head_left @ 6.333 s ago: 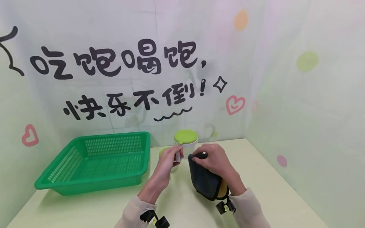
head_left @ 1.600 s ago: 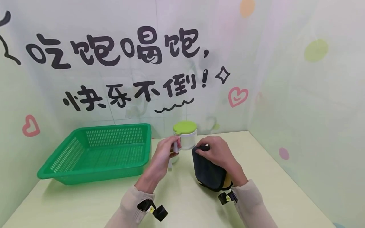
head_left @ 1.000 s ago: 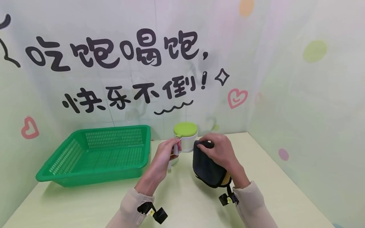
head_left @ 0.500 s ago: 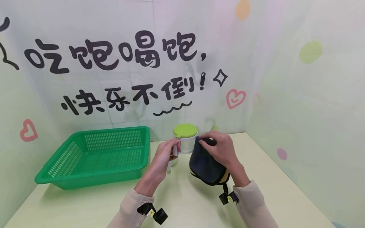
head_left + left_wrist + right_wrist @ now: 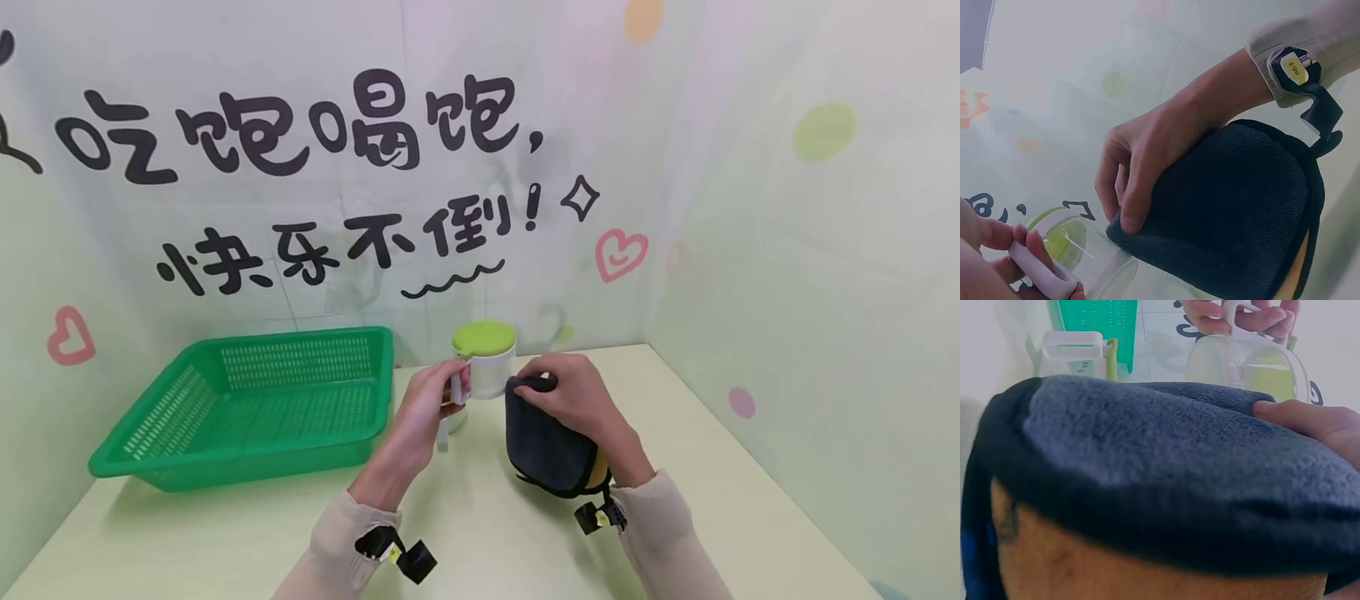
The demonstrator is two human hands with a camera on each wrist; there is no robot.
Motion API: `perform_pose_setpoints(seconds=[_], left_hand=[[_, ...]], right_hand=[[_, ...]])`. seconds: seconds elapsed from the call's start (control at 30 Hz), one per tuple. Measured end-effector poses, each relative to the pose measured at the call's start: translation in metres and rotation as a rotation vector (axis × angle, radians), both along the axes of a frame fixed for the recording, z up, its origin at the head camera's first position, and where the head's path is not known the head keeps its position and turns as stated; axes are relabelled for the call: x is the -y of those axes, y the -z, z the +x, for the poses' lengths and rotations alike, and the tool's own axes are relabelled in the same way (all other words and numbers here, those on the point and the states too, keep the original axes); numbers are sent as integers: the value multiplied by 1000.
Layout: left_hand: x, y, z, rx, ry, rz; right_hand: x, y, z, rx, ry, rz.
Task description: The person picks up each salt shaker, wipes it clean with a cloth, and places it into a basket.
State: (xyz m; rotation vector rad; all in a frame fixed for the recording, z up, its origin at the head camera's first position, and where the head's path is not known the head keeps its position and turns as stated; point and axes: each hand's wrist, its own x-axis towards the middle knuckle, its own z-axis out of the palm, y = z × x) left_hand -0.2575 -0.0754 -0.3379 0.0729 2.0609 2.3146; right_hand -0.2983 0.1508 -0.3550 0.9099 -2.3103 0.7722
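My left hand (image 5: 427, 398) grips the white handle (image 5: 1044, 275) of a clear jar (image 5: 492, 379) with a lime-green lid (image 5: 483, 338). Whether the jar's base touches the table cannot be told. Just to its right, my right hand (image 5: 573, 396) pinches the top corner of a dark blue fleecy cleaning mitt (image 5: 547, 442) with black edging and a tan-yellow other side. The mitt hangs below the fingers, its corner close to the jar. A second jar (image 5: 454, 419) with a white handle stands lower, partly hidden behind my left hand; the right wrist view shows its handle (image 5: 1072, 345) too.
A green slotted plastic basket (image 5: 247, 479) sits on the pale table (image 5: 495, 550) at the left. A printed cloth backdrop (image 5: 360, 275) closes off the rear, and another wall (image 5: 795, 317) rises at the right. A small camera is strapped to each wrist.
My right hand has lifted the mitt, swung its lower part left, then brought it back down to the right. The left hand keeps its hold on the jar. The head view shifts slightly.
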Motion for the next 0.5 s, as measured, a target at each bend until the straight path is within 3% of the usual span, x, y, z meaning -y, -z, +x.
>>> perform_pose_setpoints(seconds=[0.2,0.5], left_hand=[[2,0,-1,10,8,1],[2,3,0,-3,8,6]], right_hand=[[1,3,-1,34,21,25],[-1,8,-2,17,80,47]])
